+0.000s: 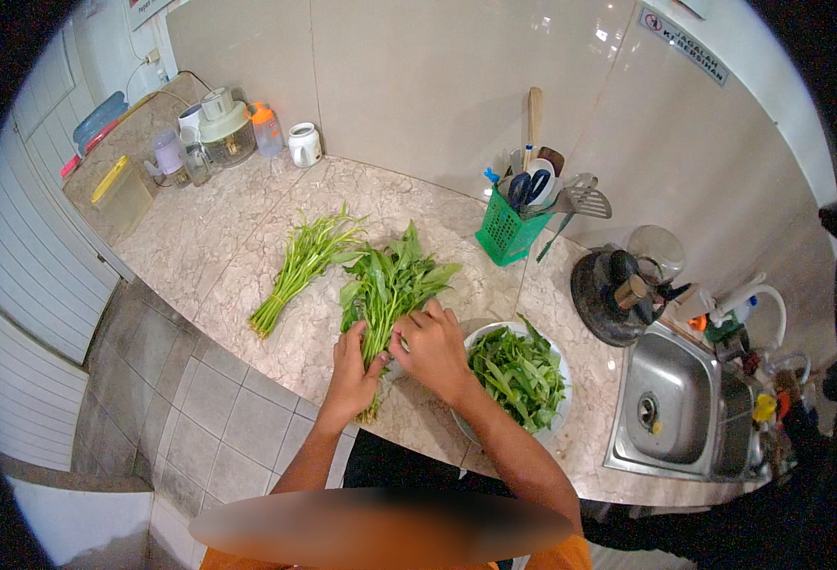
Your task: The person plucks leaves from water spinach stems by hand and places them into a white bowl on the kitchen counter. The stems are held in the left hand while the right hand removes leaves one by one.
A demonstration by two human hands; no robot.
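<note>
Before me on the counter lies a bunch of long-leaved greens point(384, 292), likely water spinach, with its cut stem ends towards me. My left hand point(353, 370) is closed around the lower stems, thumb across them. Curled fingers of my right hand point(436, 349) pinch at the bunch's right side; the exact stem or leaf between them is too small to make out. Left of this bunch rests a tied bunch of mostly bare green stems point(293, 274). A round, pale bowl point(566, 377), heaped with loose leaves point(518, 374), stands beside my right forearm, which partly hides its near side.
A green perforated utensil holder point(507, 231) stands by the wall. To the right are a dark round kettle-like vessel point(607, 299) and a steel sink point(667, 399). At the back left are a food chopper point(226, 128), an orange-capped bottle point(267, 132) and a white jar point(305, 146).
</note>
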